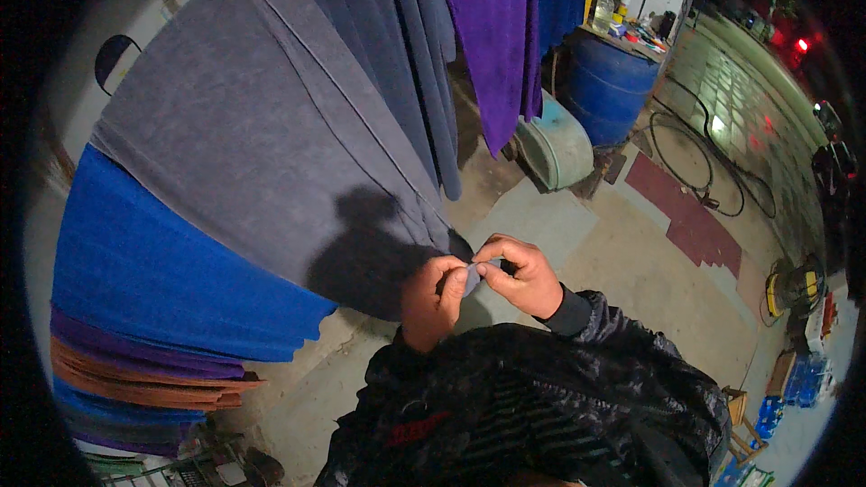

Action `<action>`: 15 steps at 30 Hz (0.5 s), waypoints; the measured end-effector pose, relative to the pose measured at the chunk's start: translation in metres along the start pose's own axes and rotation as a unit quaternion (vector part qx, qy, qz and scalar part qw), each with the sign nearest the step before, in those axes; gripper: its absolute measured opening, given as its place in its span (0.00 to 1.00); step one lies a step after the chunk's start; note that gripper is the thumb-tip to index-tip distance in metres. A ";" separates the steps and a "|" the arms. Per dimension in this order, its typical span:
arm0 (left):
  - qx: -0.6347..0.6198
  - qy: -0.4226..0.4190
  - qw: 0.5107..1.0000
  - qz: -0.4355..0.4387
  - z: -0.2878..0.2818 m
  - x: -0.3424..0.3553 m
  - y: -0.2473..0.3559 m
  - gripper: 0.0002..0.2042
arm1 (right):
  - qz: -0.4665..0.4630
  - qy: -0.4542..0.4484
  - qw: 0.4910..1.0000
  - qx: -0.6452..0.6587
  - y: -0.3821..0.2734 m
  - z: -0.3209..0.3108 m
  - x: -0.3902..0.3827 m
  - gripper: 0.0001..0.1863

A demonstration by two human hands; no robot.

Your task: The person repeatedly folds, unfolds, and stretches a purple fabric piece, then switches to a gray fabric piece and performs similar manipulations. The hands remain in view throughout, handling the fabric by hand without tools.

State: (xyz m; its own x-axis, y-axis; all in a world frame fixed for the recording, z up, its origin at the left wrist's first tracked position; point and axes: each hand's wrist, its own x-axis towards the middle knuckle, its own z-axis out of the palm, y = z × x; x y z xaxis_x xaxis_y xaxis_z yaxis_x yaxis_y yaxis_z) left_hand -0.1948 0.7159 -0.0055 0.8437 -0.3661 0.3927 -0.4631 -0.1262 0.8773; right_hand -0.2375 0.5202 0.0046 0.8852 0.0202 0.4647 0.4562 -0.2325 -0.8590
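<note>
A large grey towel [244, 117] hangs in front of me, with a long seamed edge running down toward my hands. My left hand [433, 302] is closed on the towel's lower corner, thumb pressed against the fabric. Close beside it, my right hand [523, 278] pinches the same corner between thumb and fingers. A small fold of the grey cloth shows between the two thumbs. Shadows of my head and hands fall across the towel's lower part.
A blue towel [171, 252] and several brown and purple ones hang at left; a purple towel [492, 45] hangs ahead. Beyond stand a blue barrel [609, 90] topped with bottles and a pale green rounded container [559, 146]. A black hose [708, 189] coils on the floor at right.
</note>
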 end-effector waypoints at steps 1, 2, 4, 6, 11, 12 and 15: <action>-0.005 -0.009 1.000 -0.018 -0.001 -0.001 -0.001 0.07 | 0.000 0.004 1.000 0.010 0.001 0.000 0.001 0.08; -0.013 -0.020 0.999 -0.032 0.001 -0.002 -0.002 0.08 | -0.008 0.013 1.000 0.011 0.002 -0.001 0.002 0.07; 0.004 -0.026 0.999 -0.037 0.005 -0.001 -0.003 0.09 | -0.009 0.030 0.999 -0.010 0.003 -0.004 0.001 0.05; 0.047 -0.028 0.998 -0.006 0.006 -0.005 -0.002 0.09 | 0.016 0.042 0.999 -0.021 0.002 -0.007 -0.003 0.05; 0.118 -0.041 0.992 0.026 0.012 -0.009 -0.006 0.10 | -0.011 0.033 0.999 -0.006 0.000 -0.007 -0.008 0.04; 0.141 -0.036 0.989 0.041 0.013 -0.009 -0.009 0.10 | -0.016 0.030 0.999 -0.012 0.000 -0.007 -0.008 0.05; 0.233 -0.036 0.969 0.069 0.014 -0.007 -0.019 0.12 | -0.039 0.015 0.999 0.004 -0.005 -0.005 -0.010 0.06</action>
State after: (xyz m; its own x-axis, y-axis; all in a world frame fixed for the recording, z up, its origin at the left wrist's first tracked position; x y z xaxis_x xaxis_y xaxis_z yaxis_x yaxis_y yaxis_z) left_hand -0.1958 0.7085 -0.0292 0.7520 -0.4703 0.4619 -0.6562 -0.4676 0.5922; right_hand -0.2496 0.5160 0.0053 0.8441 0.0080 0.5362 0.5240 -0.2246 -0.8216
